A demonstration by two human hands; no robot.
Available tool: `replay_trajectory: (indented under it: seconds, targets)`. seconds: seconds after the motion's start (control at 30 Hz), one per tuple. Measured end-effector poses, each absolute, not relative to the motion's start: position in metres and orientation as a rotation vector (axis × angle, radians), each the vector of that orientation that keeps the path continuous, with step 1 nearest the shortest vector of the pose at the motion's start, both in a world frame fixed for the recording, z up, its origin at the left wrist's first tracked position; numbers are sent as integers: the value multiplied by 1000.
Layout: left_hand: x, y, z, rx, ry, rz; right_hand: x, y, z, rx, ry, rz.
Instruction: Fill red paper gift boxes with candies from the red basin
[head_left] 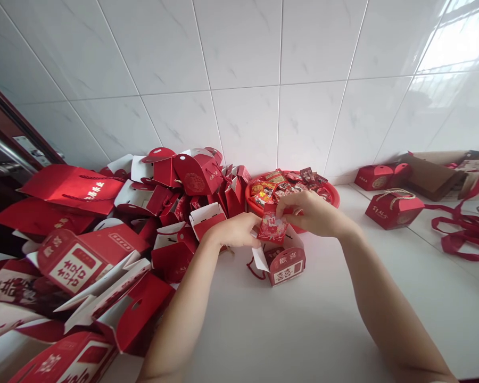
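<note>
My right hand (308, 214) pinches the upper right of a small red printed packet (272, 225) above an open red gift box (288, 268). At the packet's left edge, the fingers and thumb of my left hand (237, 230) close in, just over the box's white side flap (260, 259). Part of my left fingertips is hidden behind the packet. The box stands upright on the white countertop, its top open, with a red cord handle hanging at its left. Behind my right hand sits a red basin (335, 198) filled with small wrapped sweets and packets (277, 177).
A large heap of red and white gift boxes (75, 260) covers the left side. Closed red boxes (395, 208) stand at the right, near a loose dark-red ribbon (459, 234) and a brown cardboard box (431, 173). A tiled wall (247, 48) rises behind the countertop (271, 330).
</note>
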State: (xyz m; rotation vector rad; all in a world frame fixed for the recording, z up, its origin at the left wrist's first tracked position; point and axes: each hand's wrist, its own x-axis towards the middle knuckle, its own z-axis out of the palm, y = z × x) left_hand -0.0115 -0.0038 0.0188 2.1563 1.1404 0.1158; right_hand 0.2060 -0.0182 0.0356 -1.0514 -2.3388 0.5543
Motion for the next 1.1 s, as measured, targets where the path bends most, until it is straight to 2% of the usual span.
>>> replay_trajectory:
  seconds: [0.2, 0.63, 0.77, 0.87, 1.1]
  targets:
    - [-13, -13, 28, 2295, 1181, 174, 207, -31, 41, -1163, -2462, 396]
    - [-19, -4, 24, 2170, 1189, 169, 187, -28, 25, -1283, -2806, 414]
    - [-15, -6, 25, 2182, 1244, 148, 185, -30, 21, -1398, -2800, 178]
    - [-12, -5, 24, 2185, 1187, 163, 179, -36, 22, -1322, -2749, -4]
    - [-12, -3, 19, 2154, 1155, 166, 162, -21, 0, -992, -3064, 341]
